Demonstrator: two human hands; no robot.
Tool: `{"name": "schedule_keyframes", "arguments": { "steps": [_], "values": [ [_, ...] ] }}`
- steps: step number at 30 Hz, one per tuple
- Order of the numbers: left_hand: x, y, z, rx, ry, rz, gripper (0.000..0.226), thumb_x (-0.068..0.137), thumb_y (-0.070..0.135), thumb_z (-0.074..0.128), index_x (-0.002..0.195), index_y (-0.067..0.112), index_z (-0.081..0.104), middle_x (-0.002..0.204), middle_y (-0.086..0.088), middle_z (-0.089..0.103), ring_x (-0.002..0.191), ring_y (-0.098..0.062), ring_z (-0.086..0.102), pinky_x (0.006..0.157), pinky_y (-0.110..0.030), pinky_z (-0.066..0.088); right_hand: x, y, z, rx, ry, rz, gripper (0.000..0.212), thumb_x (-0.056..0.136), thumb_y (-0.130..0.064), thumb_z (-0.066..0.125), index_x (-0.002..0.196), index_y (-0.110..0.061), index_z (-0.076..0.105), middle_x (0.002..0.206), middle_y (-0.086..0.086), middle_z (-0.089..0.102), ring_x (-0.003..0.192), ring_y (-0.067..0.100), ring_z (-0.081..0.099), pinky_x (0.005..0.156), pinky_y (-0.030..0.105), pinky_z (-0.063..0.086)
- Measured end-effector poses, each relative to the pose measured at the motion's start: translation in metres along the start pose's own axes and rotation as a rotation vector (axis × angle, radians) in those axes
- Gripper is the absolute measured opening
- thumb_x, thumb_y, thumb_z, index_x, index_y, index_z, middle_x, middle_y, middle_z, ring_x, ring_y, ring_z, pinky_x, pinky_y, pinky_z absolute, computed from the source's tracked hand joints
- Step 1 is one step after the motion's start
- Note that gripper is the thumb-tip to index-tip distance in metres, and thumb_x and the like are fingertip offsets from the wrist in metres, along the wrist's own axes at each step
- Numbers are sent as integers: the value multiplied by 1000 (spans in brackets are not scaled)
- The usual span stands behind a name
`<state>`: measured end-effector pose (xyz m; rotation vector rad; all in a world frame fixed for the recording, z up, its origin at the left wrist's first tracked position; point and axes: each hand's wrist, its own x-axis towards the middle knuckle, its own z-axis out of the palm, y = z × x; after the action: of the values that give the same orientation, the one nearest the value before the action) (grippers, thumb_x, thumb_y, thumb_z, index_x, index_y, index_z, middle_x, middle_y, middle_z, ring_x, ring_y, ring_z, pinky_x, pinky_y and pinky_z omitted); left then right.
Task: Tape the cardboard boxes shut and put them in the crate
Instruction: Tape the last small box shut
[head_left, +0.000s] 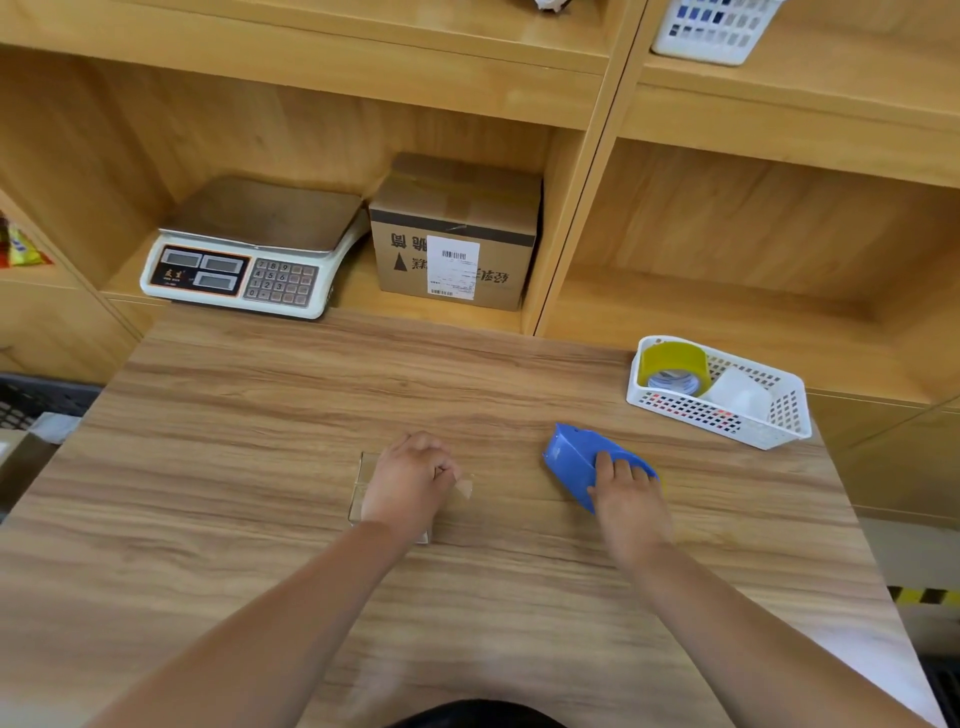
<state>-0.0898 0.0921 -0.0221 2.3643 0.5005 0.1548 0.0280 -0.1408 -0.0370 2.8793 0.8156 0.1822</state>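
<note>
A small flat cardboard box (366, 483), almost the colour of the wooden table (249, 441), lies at the table's middle. My left hand (410, 480) rests on top of it with fingers curled, covering most of it. A short end of tape (465, 488) sticks out to the right of that hand. To the right, my right hand (626, 493) grips a blue tape dispenser (574, 454) lying on the table, apart from the box. A dark crate (36, 400) shows at the left edge, below table level.
A larger taped cardboard box (457, 223) with a label and a weighing scale (249, 249) stand in the shelf behind the table. A white basket (779, 421) holding a yellow tape roll (675, 361) sits at the table's back right corner.
</note>
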Motion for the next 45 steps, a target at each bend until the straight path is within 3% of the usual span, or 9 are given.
{"name": "schedule_keyframes", "arguments": {
  "steps": [9, 12, 15, 18, 22, 30, 35, 39, 45],
  "values": [
    [0, -2, -6, -99, -81, -51, 33, 89, 1, 48, 87, 23, 72, 108, 21, 54, 107, -2, 42, 93, -19, 34, -18, -10, 29, 100, 71, 8, 62, 28, -19, 96, 77, 0, 64, 46, 8, 52, 39, 25, 53, 54, 36, 53],
    [1, -4, -5, -84, -76, -32, 32, 89, 0, 49, 89, 22, 73, 107, 20, 54, 108, -4, 43, 94, -20, 34, -14, -29, 13, 189, 189, 66, 45, 47, -20, 88, 83, -5, 65, 73, 11, 61, 70, 33, 58, 64, 40, 50],
    [2, -5, -5, -78, -70, -28, 31, 90, 1, 49, 90, 21, 73, 105, 22, 53, 108, -4, 43, 90, -16, 31, -8, -65, -9, 430, 296, 60, 22, 75, -36, 59, 85, -19, 68, 81, 0, 63, 83, 26, 51, 67, 35, 43],
    [2, -4, -5, -61, -59, -9, 29, 89, 3, 51, 91, 21, 73, 105, 21, 52, 109, -5, 43, 88, -14, 29, -2, -98, -27, 724, 142, 144, 37, 80, -50, 44, 82, -25, 70, 83, -8, 66, 88, 23, 51, 74, 30, 28],
    [2, -4, -7, -48, -70, -7, 29, 91, 4, 48, 94, 20, 72, 112, 18, 54, 111, -5, 41, 92, -16, 31, 1, -118, -33, 751, -157, 215, 31, 91, -52, 52, 91, -26, 70, 96, -11, 65, 104, 17, 43, 72, 29, 18],
    [1, -3, -13, 0, -110, 61, 29, 91, 5, 49, 103, 19, 70, 123, 12, 55, 116, -7, 40, 98, -19, 31, 0, -129, -37, 817, -185, 354, 29, 88, -44, 58, 65, -28, 53, 74, -14, 59, 93, 12, 41, 85, 35, 32],
    [-1, -8, -27, 107, -289, 113, 41, 90, 17, 54, 131, 19, 50, 145, 8, 36, 132, -9, 29, 109, -20, 22, 1, -133, -41, 762, -113, 298, 24, 88, -37, 60, 67, -28, 53, 76, -12, 59, 88, 12, 36, 76, 32, 22],
    [-2, -6, -34, 112, -372, 14, 90, 91, 28, 59, 151, 27, -8, 150, 4, 19, 130, -20, 40, 106, -35, 36, -1, -134, -38, 727, -128, 282, 27, 89, -39, 57, 67, -27, 50, 76, -11, 57, 87, 13, 34, 76, 33, 24],
    [-8, -1, -32, 658, -256, 176, 68, 100, 42, 34, 150, 7, 6, 152, -8, 28, 143, -23, 11, 117, -36, 5, -5, -134, -33, 708, -166, 322, 27, 90, -42, 56, 67, -29, 51, 76, -13, 58, 87, 10, 33, 77, 32, 23]
  ]
}}
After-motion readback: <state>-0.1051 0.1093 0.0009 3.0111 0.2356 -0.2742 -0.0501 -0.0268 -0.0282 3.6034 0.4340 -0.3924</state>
